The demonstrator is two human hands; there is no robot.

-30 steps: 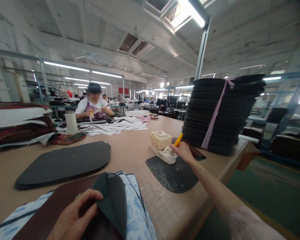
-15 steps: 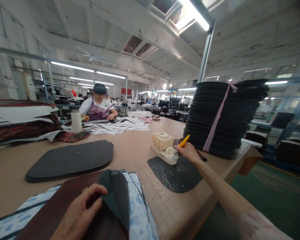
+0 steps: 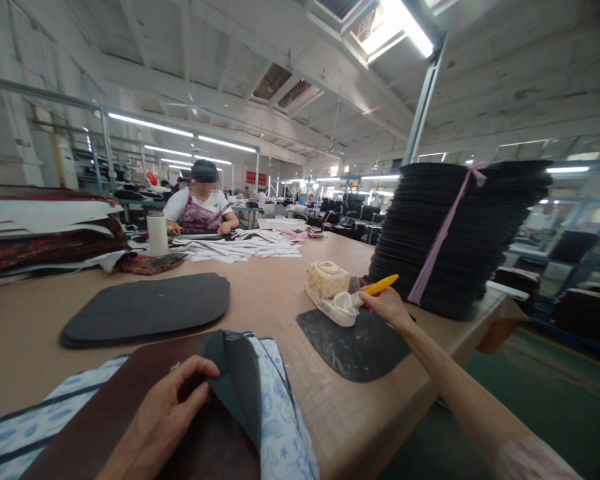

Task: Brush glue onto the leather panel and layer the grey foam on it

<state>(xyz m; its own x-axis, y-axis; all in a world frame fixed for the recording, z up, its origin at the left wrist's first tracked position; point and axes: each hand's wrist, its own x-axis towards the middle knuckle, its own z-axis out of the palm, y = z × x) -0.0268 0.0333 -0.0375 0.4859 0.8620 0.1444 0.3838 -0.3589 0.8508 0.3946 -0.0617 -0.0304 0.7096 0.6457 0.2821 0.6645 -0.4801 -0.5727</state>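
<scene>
My left hand (image 3: 163,410) pinches the turned-up corner of a dark, thin sheet (image 3: 237,373). Under it lie a maroon panel (image 3: 115,407) and a blue-and-white printed fabric (image 3: 280,417). To the right, my right hand (image 3: 387,308) grips a brush with a yellow handle (image 3: 383,285). The brush's white-coated end is at the small cup of a cream-coloured, paste-crusted container (image 3: 329,280). That container stands on a dark, white-smeared board (image 3: 353,353).
A tall stack of black panels (image 3: 430,233), tied with a pink strip, stands behind my right hand. Dark rounded panels (image 3: 150,310) lie at left. A white bottle (image 3: 157,233) and white strips (image 3: 245,245) are farther back, where a person (image 3: 200,210) sits.
The right hand has shifted slightly right and the brush handle has tipped flatter, its end still at the cup. My left hand keeps its pinch on the sheet corner. The view has shifted slightly.
</scene>
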